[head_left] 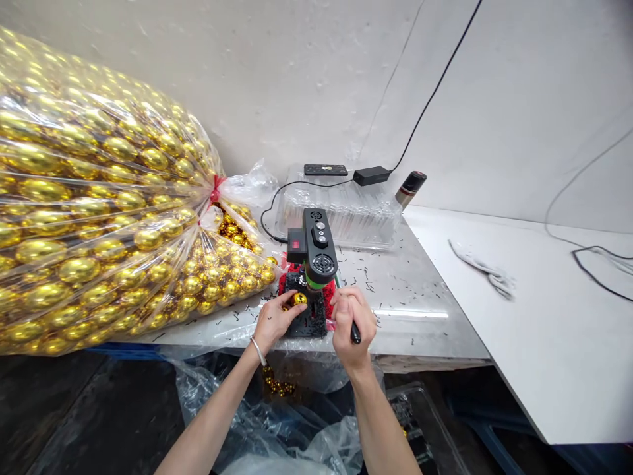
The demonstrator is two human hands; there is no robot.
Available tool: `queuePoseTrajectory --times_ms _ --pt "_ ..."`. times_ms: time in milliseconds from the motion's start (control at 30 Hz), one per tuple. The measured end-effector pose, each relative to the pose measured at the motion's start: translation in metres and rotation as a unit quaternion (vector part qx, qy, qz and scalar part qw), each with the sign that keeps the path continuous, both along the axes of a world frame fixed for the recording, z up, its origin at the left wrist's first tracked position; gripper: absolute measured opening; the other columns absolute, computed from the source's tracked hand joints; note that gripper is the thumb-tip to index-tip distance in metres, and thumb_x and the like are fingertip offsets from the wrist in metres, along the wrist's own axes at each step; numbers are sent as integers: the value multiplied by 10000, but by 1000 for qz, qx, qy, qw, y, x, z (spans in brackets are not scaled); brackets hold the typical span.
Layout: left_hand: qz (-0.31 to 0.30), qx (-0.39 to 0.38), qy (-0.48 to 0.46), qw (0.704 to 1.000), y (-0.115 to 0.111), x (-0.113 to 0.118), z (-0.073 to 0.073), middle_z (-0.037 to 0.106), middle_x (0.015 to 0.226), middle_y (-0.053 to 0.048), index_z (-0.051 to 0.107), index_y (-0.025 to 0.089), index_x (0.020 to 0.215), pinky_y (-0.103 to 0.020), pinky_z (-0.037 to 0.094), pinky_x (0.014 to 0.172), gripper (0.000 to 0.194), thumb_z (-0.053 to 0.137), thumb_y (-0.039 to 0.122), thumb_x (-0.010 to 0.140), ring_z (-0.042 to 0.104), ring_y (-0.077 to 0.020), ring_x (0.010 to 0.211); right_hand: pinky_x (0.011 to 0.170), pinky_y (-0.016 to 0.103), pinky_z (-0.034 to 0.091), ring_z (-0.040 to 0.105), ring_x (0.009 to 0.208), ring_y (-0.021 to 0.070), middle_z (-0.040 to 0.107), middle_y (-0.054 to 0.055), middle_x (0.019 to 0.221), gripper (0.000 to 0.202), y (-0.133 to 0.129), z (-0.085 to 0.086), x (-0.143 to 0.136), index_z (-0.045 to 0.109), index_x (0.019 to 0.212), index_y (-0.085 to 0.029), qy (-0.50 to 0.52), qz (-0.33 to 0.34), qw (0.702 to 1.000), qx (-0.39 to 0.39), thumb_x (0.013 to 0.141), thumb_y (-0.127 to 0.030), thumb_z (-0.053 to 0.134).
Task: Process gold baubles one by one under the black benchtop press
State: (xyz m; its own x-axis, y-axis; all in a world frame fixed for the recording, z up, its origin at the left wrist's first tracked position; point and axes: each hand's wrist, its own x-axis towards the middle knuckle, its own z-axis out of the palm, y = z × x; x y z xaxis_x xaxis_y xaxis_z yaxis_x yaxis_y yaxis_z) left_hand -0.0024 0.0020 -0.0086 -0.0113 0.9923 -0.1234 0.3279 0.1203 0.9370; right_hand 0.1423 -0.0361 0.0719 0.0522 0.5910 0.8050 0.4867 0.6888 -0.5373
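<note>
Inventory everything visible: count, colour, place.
bagged balls: uncountable, gold, left
lower balls: several, gold, below
machine: one, black, centre
tray: one, clear, rear
adapter: one, black, rear
flat device: one, black, rear
cables: several, black, rear/right
canister: one, dark, rear
glove-like item: one, white, right
shavings: many, black, tabletop
tables: two, grey/white, centre/right
loose plastic: uncountable, clear, below
fingertip ball: one, gold, machine
left grip: one, bare, at ball
right grip: one, bare, on handle

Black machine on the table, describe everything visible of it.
Standing on the table, the black machine has a rounded, plastic-looking head, two round grilles with silvery buttons between, green underneath, a cabled side box and a shavings-littered base. The left hand holds a gold ball by its base; the right hand grips a handle.
</note>
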Motion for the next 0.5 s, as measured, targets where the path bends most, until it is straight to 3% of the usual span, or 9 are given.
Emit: queuePoseTrajectory --times_ms 100,200,500 --pt "-39 18 153 987 -1 4 9 733 1036 -86 675 200 1142 -366 487 836 416 674 361 758 670 -264 929 611 278 402 515 692 131 489 2 661 266 -1 -1 1 427 657 -205 -2 0 1000 -3 875 -60 385" --pt "-54 60 234 969 -4 8 14 704 1125 -77 658 229 1161 -343 485 863 381 648 337 795 656 -260 1006 602 280 400 510 683 133 500 6 670 260 -1 -2 1 438 659 -205 -6 -1 1000 -11 875 -70 384" --pt "-75 102 285 950 -7 14 8 673 1179 -87 646 231 1166 -320 497 851 385 654 368 806 645 -262 1033 613 282 422 537 699 142 497 -2 633 264 -4 -11 1 438 654 -206 4 8 1000 -15 875 -76 375"
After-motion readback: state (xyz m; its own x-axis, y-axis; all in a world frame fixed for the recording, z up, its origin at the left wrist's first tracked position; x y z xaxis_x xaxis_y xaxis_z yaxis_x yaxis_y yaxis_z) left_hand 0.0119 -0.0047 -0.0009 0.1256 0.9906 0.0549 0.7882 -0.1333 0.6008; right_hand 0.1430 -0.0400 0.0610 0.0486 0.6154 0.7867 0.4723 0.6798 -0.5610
